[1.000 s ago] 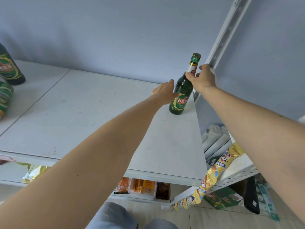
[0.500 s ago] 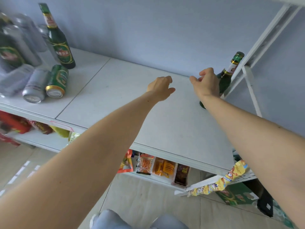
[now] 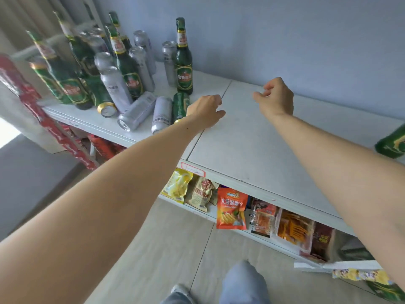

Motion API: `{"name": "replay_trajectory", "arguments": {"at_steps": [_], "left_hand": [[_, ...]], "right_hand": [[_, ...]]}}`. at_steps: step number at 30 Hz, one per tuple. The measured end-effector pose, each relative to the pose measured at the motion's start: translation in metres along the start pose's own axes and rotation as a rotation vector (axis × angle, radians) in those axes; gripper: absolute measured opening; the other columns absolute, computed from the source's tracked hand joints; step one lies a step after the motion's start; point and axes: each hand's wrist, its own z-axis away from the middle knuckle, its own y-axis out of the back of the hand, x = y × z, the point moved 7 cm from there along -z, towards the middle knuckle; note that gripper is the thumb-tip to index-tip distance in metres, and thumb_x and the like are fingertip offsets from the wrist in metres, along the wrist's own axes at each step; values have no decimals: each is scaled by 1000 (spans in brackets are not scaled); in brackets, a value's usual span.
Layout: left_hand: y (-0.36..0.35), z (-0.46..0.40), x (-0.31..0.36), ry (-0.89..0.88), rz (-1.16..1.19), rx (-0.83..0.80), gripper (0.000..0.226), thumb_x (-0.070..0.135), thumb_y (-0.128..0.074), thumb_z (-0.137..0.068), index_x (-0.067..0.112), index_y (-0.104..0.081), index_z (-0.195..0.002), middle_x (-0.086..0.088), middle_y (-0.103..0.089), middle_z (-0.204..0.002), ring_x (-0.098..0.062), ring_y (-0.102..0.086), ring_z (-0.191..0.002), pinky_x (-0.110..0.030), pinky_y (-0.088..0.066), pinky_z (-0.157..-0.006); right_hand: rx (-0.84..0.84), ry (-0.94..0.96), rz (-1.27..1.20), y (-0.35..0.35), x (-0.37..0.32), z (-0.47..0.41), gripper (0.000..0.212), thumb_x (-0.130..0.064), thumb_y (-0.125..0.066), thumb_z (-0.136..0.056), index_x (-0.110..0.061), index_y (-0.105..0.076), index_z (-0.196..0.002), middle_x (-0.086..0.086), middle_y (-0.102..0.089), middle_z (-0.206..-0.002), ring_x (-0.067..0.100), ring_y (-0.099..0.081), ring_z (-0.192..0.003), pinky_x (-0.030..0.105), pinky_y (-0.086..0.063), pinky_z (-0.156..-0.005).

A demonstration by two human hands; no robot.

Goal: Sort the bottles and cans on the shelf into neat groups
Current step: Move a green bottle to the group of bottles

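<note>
White shelf (image 3: pixel 252 137) against a grey-blue wall: my left hand (image 3: pixel 205 110) and right hand (image 3: pixel 276 98) hover above its bare middle, fingers loosely curled, holding nothing. Bottles (image 3: pixel 183 60) and silver cans (image 3: pixel 140 110) crowd the shelf's left end, several cans lying on their sides; one green bottle (image 3: pixel 392 143) sits far right. Reaching carelessly into that cluster could roll cans off the front edge. Snack packets (image 3: pixel 231 208) fill the lower shelf.
</note>
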Motion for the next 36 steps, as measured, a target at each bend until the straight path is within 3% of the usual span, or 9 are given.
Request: {"name": "replay_trajectory", "arguments": {"at_steps": [4, 9, 13, 18, 23, 28, 32, 36], "left_hand": [[24, -10, -57, 36, -9, 29, 37, 36, -57, -91, 18, -56, -123, -3, -62, -122, -26, -58, -109, -37, -51, -86], [49, -33, -108, 72, -68, 71, 30, 36, -56, -90, 16, -57, -113, -6, -64, -109, -27, -60, -90, -33, -47, -65], [60, -51, -134, 81, -36, 80, 34, 35, -57, -89, 17, -56, -117, -4, -63, -116, -27, -60, -100, -39, -52, -76], [70, -80, -152, 69, 1, 61, 36, 33, -58, -89, 13, -47, -116, -6, -57, -108, -25, -55, -92, -36, -46, -68], [76, -111, -158, 64, 10, 27, 38, 36, -58, -90, 13, -43, -116, -1, -51, -98, -22, -52, -84, -35, -42, -66], [66, -148, -167, 13, 42, 7, 56, 35, -63, -86, 9, -38, -129, -9, -58, -119, -26, -57, -99, -38, -46, -72], [59, -170, -172, -10, 128, 5, 63, 30, -66, -86, 9, -34, -135, -11, -56, -127, -28, -58, -110, -34, -46, -76], [57, -185, -176, -17, 111, 14, 47, 29, -64, -88, 9, -39, -122, -10, -59, -118, -29, -59, -105, -40, -51, -80]], "right_hand": [[-29, 80, -4, -44, -53, -13, 37, -33, -67, -83, -14, -56, -112, 2, -65, -106, 21, -58, -104, 33, -46, -86], [-73, 164, 25, -92, -106, -40, 40, -37, -66, -82, -15, -55, -114, 0, -63, -108, 20, -58, -103, 32, -47, -86], [-124, 228, 58, -123, -136, -57, 45, -38, -67, -84, -13, -53, -119, 2, -61, -118, 21, -57, -107, 32, -46, -87], [-177, 247, 86, -151, -164, -77, 59, -41, -69, -84, -11, -45, -129, 5, -54, -130, 23, -53, -116, 38, -46, -98], [-223, 223, 116, -172, -178, -103, 74, -44, -70, -83, -7, -35, -136, 10, -44, -143, 26, -46, -128, 35, -40, -100], [-245, 174, 135, -200, -181, -132, 80, -45, -69, -84, -8, -28, -141, 11, -42, -146, 28, -44, -130, 34, -38, -98], [-260, 158, 84, -218, -185, -148, 69, -43, -66, -86, -9, -34, -137, 9, -49, -136, 26, -51, -122, 32, -41, -89], [-192, 195, 48, -225, -195, -162, 48, -37, -65, -87, -11, -48, -123, 7, -59, -119, 23, -56, -107, 29, -40, -80]]}}
